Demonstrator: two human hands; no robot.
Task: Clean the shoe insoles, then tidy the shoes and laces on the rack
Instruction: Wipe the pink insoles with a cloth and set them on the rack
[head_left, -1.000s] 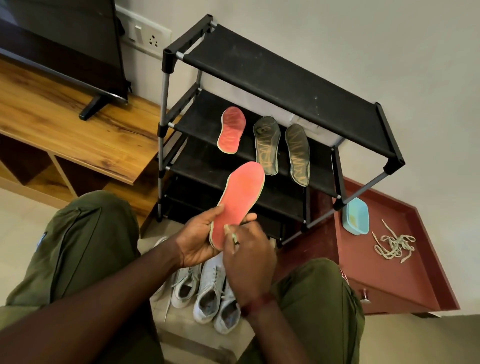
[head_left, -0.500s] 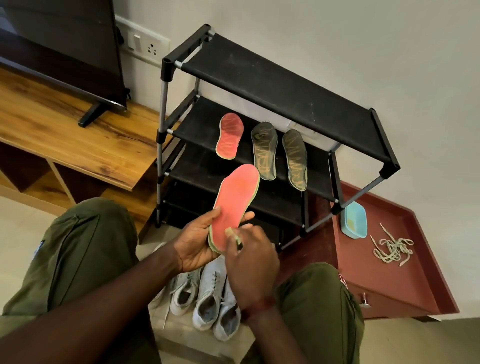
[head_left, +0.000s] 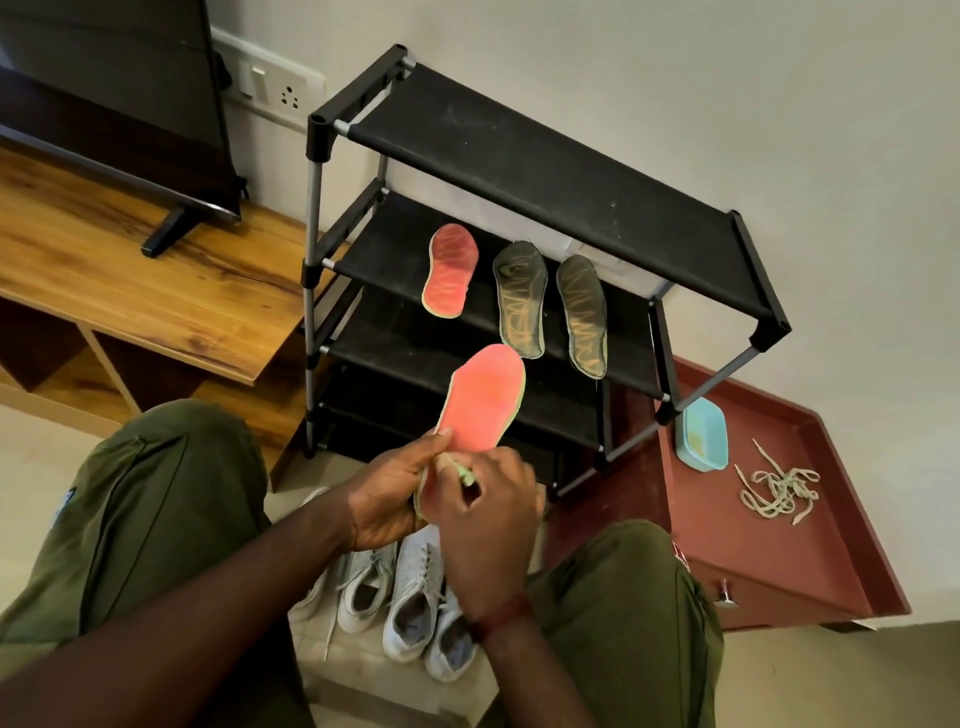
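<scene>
pink insole (head_left: 483, 400) upright nr rack (head_left: 545, 166), white shoes (head_left: 410, 597) below.

Black rack (head_left: 545, 171): second shelf from top carries a pink insole (head_left: 451, 270) at left, two dark insoles (head_left: 519, 299) just right of it. Floor (head_left: 363, 675) in front of rack: white shoes (head_left: 410, 597) side by side. Maroon cabinet (head_left: 810, 545) right of rack: blue dish (head_left: 702, 434), laces (head_left: 779, 488) heaped beyond. Wooden unit (head_left: 130, 280) left of rack: TV (head_left: 104, 93).
</scene>
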